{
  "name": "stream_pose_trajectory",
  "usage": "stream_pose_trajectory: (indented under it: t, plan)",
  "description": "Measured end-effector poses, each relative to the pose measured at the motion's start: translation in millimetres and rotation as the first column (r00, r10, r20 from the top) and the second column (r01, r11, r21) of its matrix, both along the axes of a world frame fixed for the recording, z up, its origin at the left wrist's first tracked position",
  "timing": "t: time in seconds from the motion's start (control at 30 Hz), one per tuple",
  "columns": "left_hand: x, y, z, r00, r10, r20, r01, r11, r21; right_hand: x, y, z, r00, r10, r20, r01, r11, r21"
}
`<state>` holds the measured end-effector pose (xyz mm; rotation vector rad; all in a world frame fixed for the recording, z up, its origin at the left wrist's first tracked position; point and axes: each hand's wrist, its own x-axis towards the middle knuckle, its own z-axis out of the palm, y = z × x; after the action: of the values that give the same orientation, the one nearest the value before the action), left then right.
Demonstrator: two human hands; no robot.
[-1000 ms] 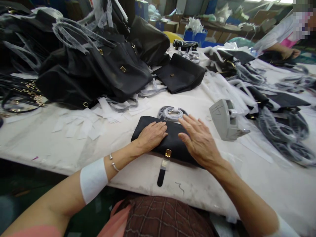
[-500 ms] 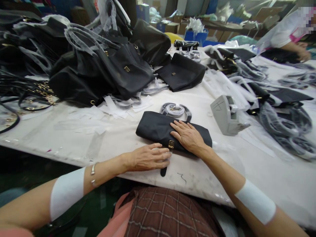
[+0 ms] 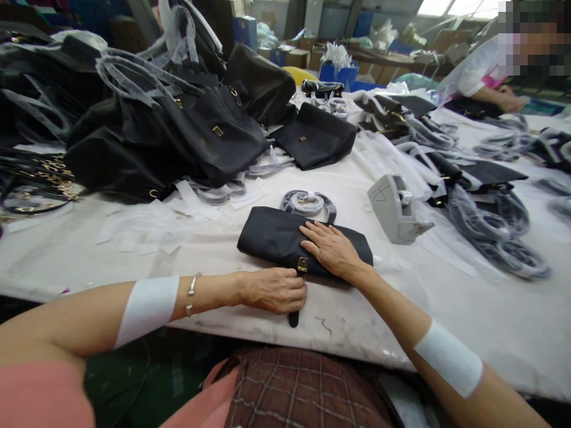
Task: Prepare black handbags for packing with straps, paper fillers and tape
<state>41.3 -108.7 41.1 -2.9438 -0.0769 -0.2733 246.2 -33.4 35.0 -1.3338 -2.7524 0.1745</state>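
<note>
Sitting at a long white bench (image 3: pixel 468 309) in a cluttered workshop, with cartons and a blue box (image 3: pixel 336 72) standing far off at 12 o'clock. Pressing the right hand (image 3: pixel 332 249) palm-down on the 3 o'clock half of a folded black bag (image 3: pixel 272 238) lying flat near the bench's front edge, at the centre of view, fingers stretched out and slightly apart, gripping nothing. Holding the left hand (image 3: pixel 274 289) just at 6 o'clock of the bag's gold clasp (image 3: pixel 303 264), fingers curled together around the black strap tab (image 3: pixel 293 319) hanging from that clasp, the tab's rounded end poking out under the hand toward 6 o'clock. Wearing a white band (image 3: pixel 147 309) and a thin bracelet (image 3: pixel 191 291) on the left forearm, and another white band on the right. Seeing a coiled strap (image 3: pixel 307 203) in clear wrap touching the bag's far edge at 12 o'clock, and a grey tape dispenser (image 3: pixel 395 209) near the bag at 2 o'clock. Facing a pile of black handbags (image 3: pixel 178 131) with wrapped handles at 10 o'clock, white paper slips (image 3: pixel 147 226) scattered in front of it at 9 o'clock, and a flat black pouch (image 3: pixel 314 137) well apart at 12 o'clock. Noting more wrapped straps (image 3: pixel 495 232) heaped at 3 o'clock, and a co-worker's hand (image 3: pixel 508 104) resting on the bench far off at 2 o'clock.
</note>
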Motion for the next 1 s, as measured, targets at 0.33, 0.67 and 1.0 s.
stream_pose_trajectory:
  t: [0.33, 0.67, 1.0]
  plan:
    - [13, 2, -2.5, 0.999, -0.049, 0.02, 0.048, 0.999, 0.003, 0, 1, 2.9, 1.0, -0.004, 0.012, 0.004, 0.999, -0.033]
    - [5, 3, -10.8, 0.918, 0.223, 0.329, -0.214, 0.975, -0.066, 1, 3, -0.4, 1.0, 0.002, -0.027, -0.002, 1.0, -0.018]
    - [24, 31, -0.9, 0.566, 0.801, 0.195, -0.524, 0.532, -0.665, 5, 4, 3.1, 0.966, -0.045, -0.253, 0.045, 0.999, -0.005]
